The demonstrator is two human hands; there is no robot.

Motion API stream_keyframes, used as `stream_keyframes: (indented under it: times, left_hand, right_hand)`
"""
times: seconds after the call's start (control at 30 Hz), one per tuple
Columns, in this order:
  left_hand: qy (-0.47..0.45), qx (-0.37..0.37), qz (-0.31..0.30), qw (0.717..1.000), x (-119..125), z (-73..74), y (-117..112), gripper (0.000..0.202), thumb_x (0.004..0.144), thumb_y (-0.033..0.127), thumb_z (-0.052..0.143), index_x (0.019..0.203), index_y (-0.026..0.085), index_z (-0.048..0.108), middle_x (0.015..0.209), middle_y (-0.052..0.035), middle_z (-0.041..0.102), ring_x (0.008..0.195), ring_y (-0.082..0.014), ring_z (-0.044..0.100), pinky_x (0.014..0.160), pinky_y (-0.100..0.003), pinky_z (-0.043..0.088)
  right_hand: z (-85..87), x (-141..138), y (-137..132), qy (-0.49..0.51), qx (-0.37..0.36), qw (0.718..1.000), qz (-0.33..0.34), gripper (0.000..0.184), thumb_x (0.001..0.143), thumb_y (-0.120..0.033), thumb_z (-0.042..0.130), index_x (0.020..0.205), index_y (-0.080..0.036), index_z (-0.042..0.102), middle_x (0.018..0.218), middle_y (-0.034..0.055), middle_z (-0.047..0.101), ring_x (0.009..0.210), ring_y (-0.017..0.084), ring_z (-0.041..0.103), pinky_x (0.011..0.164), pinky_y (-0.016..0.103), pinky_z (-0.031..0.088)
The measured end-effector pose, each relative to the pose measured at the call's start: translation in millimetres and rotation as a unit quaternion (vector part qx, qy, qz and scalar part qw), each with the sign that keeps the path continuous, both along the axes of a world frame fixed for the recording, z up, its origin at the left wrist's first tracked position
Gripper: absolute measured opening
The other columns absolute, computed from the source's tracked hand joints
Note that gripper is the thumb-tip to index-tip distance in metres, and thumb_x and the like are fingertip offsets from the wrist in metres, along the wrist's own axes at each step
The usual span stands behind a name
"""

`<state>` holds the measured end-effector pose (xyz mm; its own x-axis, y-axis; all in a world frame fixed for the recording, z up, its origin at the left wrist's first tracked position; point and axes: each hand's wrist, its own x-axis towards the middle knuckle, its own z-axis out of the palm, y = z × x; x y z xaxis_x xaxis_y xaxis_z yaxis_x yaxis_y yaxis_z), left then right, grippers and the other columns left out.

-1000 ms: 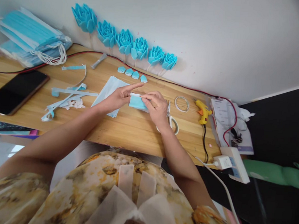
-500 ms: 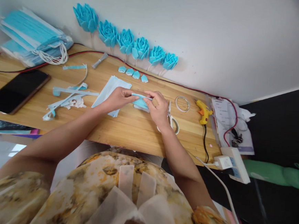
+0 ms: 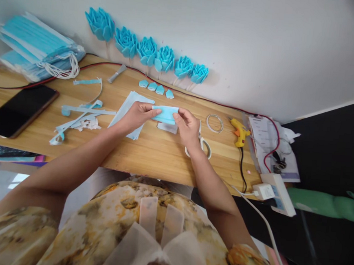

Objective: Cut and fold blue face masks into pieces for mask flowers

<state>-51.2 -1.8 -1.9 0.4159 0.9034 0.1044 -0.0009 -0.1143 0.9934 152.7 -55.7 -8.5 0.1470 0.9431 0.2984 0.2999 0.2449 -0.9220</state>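
Observation:
A small rectangle of blue face mask fabric [image 3: 166, 115] is stretched level between my two hands, above the wooden table. My left hand [image 3: 140, 115] pinches its left end, thumb in front. At the right end, my right hand [image 3: 187, 124] grips it the same way. Below the held piece lies a pale fabric piece [image 3: 168, 127], partly covered. A stack of light blue sheets [image 3: 136, 100] rests beneath and beside my left hand. Scissors with white handles [image 3: 205, 147] lie partly hidden behind my right wrist. Several small folded blue petals [image 3: 152, 86] sit in a row farther back.
Several blue fabric flowers [image 3: 125, 42] lean along the wall. Left are packed face masks [image 3: 37, 44], a phone [image 3: 19, 110] and cut strips [image 3: 80, 114]. Right are a wire coil [image 3: 215, 123], a yellow glue gun [image 3: 240, 133] and a power strip [image 3: 278, 193].
The blue fabric piece has been tilted up and spread flat between my hands, showing more of its face. The pale piece on the table now shows separately below it.

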Motion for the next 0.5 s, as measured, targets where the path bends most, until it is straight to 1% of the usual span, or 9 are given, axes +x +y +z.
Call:
stream_keyframes:
  times: [0.07, 0.1, 0.13, 0.2, 0.27, 0.3, 0.4, 0.47, 0.5]
  left_hand:
    - [0.015, 0.002, -0.007, 1.0, 0.1, 0.0, -0.1, 0.045, 0.077, 0.061, 0.079, 0.068, 0.018, 0.074, 0.066, -0.0006, 0.066, 0.065, -0.0149, 0.058, 0.061, -0.027, 0.047]
    - [0.021, 0.004, -0.009, 1.0, 0.2, 0.7, -0.4, 0.044, 0.077, 0.06, 0.079, 0.069, 0.018, 0.074, 0.068, -0.0013, 0.067, 0.066, -0.0155, 0.059, 0.061, -0.027, 0.047]
    - [0.024, 0.006, -0.01, 1.0, 0.3, 1.9, -0.7, 0.042, 0.078, 0.059, 0.079, 0.074, 0.018, 0.076, 0.073, -0.0025, 0.071, 0.07, -0.0164, 0.061, 0.063, -0.028, 0.048]
    - [0.018, 0.011, -0.011, 1.0, 0.4, 4.7, -1.5, 0.04, 0.078, 0.056, 0.08, 0.089, 0.018, 0.08, 0.092, -0.0063, 0.077, 0.081, -0.019, 0.066, 0.069, -0.029, 0.051]
    - [0.022, 0.028, -0.018, 0.999, 0.5, 6.9, -2.2, 0.042, 0.078, 0.053, 0.08, 0.1, 0.017, 0.08, 0.104, -0.0089, 0.078, 0.09, -0.0209, 0.068, 0.077, -0.03, 0.053]
    - [0.035, 0.043, -0.023, 0.998, 0.7, 7.4, -2.5, 0.04, 0.078, 0.051, 0.08, 0.1, 0.017, 0.08, 0.103, -0.0089, 0.079, 0.09, -0.021, 0.069, 0.078, -0.03, 0.053]
    - [0.091, 0.104, -0.021, 0.99, 2.2, 6.2, -3.4, 0.027, 0.079, 0.044, 0.077, 0.086, 0.017, 0.078, 0.087, -0.0048, 0.077, 0.083, -0.0191, 0.067, 0.077, -0.03, 0.051]
    - [0.096, 0.125, -0.01, 0.987, 4.0, 3.6, -4.0, 0.023, 0.079, 0.041, 0.076, 0.079, 0.017, 0.075, 0.08, -0.0026, 0.074, 0.08, -0.0177, 0.065, 0.077, -0.029, 0.05]
    - [0.083, 0.122, -0.005, 0.989, 5.0, 2.2, -4.3, 0.023, 0.078, 0.04, 0.076, 0.078, 0.017, 0.074, 0.079, -0.0023, 0.074, 0.079, -0.0171, 0.065, 0.077, -0.029, 0.049]
  right_hand:
    - [2.3, -0.1, -1.2, -0.018, 0.003, 1.0, -0.016, 0.032, 0.09, -0.054, 0.067, 0.092, -0.023, 0.074, 0.088, -0.0005, 0.075, 0.084, 0.016, 0.068, 0.08, 0.031, 0.054]
    - [4.0, -0.2, -1.8, -0.034, 0.009, 0.999, -0.022, 0.03, 0.091, -0.053, 0.066, 0.089, -0.023, 0.073, 0.085, -0.001, 0.074, 0.081, 0.016, 0.067, 0.078, 0.03, 0.053]
    - [5.9, -0.3, -2.4, -0.054, 0.019, 0.998, -0.025, 0.029, 0.093, -0.051, 0.065, 0.087, -0.024, 0.073, 0.084, -0.0011, 0.073, 0.08, 0.015, 0.066, 0.077, 0.03, 0.052]
    - [9.0, -0.8, -3.0, -0.106, 0.049, 0.993, -0.018, 0.025, 0.095, -0.045, 0.063, 0.085, -0.024, 0.072, 0.082, -0.0005, 0.072, 0.079, 0.016, 0.065, 0.077, 0.031, 0.051]
    - [10.4, -1.7, -3.0, -0.165, 0.083, 0.983, -0.006, 0.023, 0.096, -0.041, 0.061, 0.083, -0.025, 0.072, 0.081, 0.0007, 0.072, 0.079, 0.017, 0.064, 0.078, 0.033, 0.05]
    - [10.4, -2.2, -2.9, -0.192, 0.098, 0.977, 0.002, 0.023, 0.097, -0.039, 0.061, 0.083, -0.025, 0.071, 0.08, 0.0013, 0.071, 0.079, 0.018, 0.063, 0.079, 0.034, 0.049]
    - [9.2, -3.7, -2.6, -0.248, 0.127, 0.96, 0.022, 0.023, 0.099, -0.038, 0.059, 0.085, -0.025, 0.072, 0.081, 0.0029, 0.072, 0.079, 0.019, 0.064, 0.08, 0.037, 0.048]
    - [9.2, -4.3, -3.1, -0.254, 0.124, 0.959, 0.032, 0.024, 0.1, -0.04, 0.057, 0.088, -0.025, 0.072, 0.083, 0.0035, 0.073, 0.081, 0.019, 0.065, 0.082, 0.037, 0.049]
    - [9.5, -4.4, -3.6, -0.242, 0.115, 0.963, 0.036, 0.024, 0.099, -0.042, 0.057, 0.093, -0.025, 0.072, 0.086, 0.0038, 0.074, 0.084, 0.02, 0.066, 0.084, 0.038, 0.05]
